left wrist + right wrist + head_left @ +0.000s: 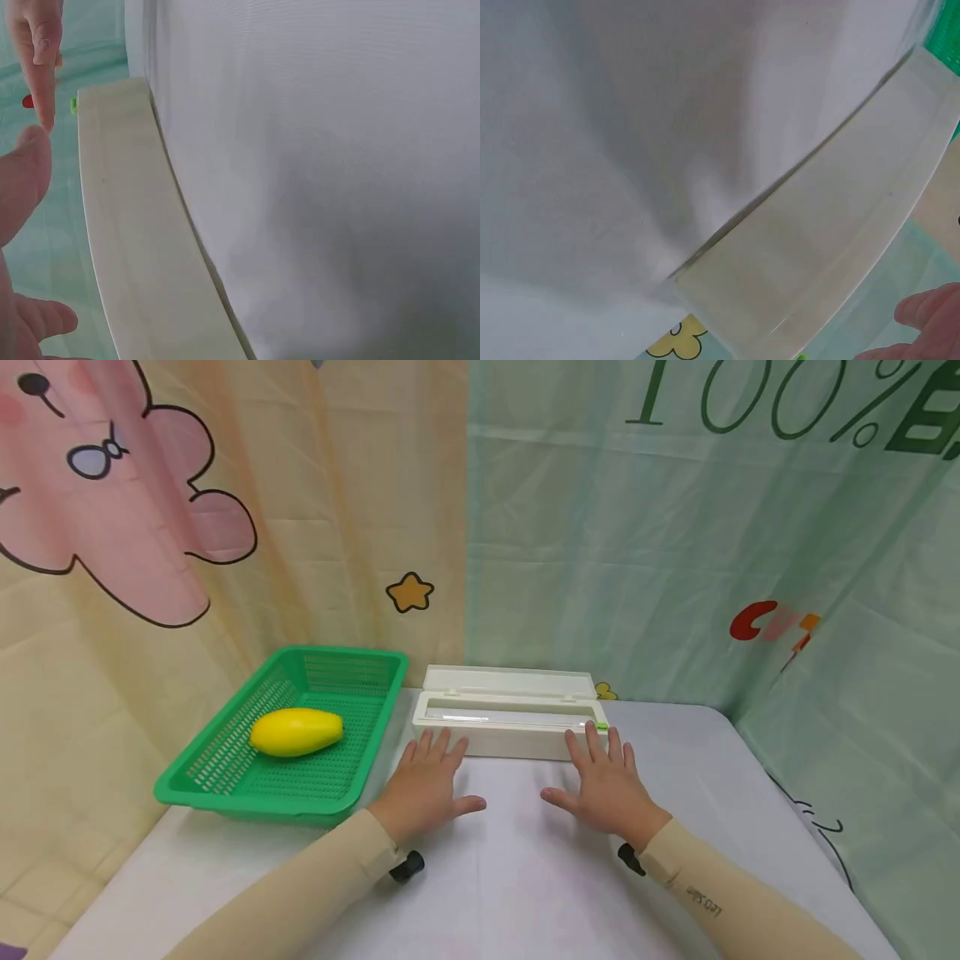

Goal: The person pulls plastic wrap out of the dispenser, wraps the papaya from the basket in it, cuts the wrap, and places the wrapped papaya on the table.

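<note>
A white plastic wrap dispenser (517,743) lies across the table with its lid (510,680) raised, and a pale roll (502,716) shows inside. My left hand (424,787) is spread with straight fingers before the dispenser's left end and holds nothing. On the other side my right hand (604,789) spreads its fingers at the right end, holding nothing too. Both hands' fingertips overlap the dispenser's front in the head view; whether they touch it I cannot tell. In the wrist views the long white front wall (142,210) stands on the cloth, the fingers only partly visible.
To the left a green plastic basket (367,752) stands on the white-covered table (517,893). A smooth, long yellow fruit (296,732), like a papaya, lies in it. Patterned curtains (562,543) hang behind the table and along its right side.
</note>
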`<state>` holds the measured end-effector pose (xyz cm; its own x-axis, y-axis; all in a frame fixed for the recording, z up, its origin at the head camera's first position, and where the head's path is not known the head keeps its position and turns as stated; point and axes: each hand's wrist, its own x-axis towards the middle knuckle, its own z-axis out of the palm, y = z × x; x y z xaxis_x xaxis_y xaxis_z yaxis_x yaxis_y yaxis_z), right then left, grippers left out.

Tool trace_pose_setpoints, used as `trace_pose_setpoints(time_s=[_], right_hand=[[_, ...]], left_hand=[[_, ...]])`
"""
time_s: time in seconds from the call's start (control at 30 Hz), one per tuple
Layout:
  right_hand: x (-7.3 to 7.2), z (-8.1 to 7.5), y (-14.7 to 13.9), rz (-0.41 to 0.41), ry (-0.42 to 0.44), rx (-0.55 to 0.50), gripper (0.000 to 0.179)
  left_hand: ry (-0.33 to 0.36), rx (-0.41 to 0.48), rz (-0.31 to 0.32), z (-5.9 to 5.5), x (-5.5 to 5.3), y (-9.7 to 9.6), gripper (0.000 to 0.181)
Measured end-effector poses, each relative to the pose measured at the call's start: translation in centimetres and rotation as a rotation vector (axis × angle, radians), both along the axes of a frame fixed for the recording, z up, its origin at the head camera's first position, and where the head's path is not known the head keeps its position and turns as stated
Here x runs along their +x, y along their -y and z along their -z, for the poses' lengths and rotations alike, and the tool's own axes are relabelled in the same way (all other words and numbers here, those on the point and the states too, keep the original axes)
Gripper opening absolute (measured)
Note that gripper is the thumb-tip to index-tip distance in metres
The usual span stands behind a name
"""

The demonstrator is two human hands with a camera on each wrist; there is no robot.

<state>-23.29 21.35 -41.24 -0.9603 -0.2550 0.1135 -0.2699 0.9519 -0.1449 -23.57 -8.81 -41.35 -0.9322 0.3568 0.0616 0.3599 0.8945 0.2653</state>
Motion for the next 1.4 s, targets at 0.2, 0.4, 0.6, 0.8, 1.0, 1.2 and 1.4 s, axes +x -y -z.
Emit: trace_pose_setpoints(time_s=[0.2,0.4,0.6,0.8,1.0,1.2,1.4], right_hand=[[-1.5,-1.4,-1.1,-0.009,0.008,0.0,0.103],[-3.8,-2.4,-2.4,-0.028,0.007,-0.026,0.086],[-6.3,-2.8,-3.4,-0.078,0.002,-0.07,0.064],[-7.8,-2.9,-3.8,-0.096,0.038,-0.108,0.045],[-8.6,-2.9,-3.9,-0.102,0.07,-0.081,0.031],[-9.4,-2.9,-3.8,-0.094,0.099,-0.1,0.026],[-10.3,-2.7,-3.8,-0.068,0.127,-0.123,0.023]], left_hand=[[-0.045,0.033,-0.028,-0.8,-1.9,-0.2,0.093],[-0.06,0.048,-0.074,-1.6,-4.3,-0.3,0.086],[-0.075,0.039,-0.103,-2.3,-6.1,0.3,0.071],[-0.096,0.072,-0.114,-2.3,-7.6,0.9,0.047],[-0.083,0.092,-0.116,-2.3,-8.7,1.1,0.029],[-0.056,0.098,-0.139,-2.5,-9.3,1.1,0.026],[-0.038,0.132,-0.176,-2.7,-9.6,1.3,0.026]])
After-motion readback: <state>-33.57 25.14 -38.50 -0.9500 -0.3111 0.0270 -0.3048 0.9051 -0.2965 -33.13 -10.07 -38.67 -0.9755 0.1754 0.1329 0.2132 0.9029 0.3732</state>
